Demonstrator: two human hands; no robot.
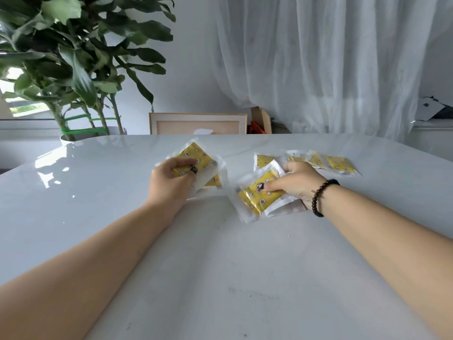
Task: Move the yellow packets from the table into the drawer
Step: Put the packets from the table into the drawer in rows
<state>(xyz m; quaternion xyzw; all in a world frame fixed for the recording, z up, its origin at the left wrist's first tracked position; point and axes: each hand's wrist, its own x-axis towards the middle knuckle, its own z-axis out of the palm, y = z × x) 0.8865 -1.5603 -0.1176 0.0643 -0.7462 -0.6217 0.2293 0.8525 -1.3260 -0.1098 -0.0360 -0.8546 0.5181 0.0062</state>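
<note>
My left hand [169, 182] grips a small stack of yellow packets [196, 155] in clear wrappers, held just above the white table [220, 266]. My right hand [297, 185], with a dark bead bracelet at the wrist, pinches another yellow packet [257, 195] with the thumb on top; more wrappers lie under it. Several loose yellow packets [338, 164] lie in a row on the table behind my right hand. No drawer is in view.
A large leafy plant [73, 69] in a white pot stands past the table's far left corner. A framed panel [198, 123] leans behind the far edge. White curtains [318, 69] hang at the back right.
</note>
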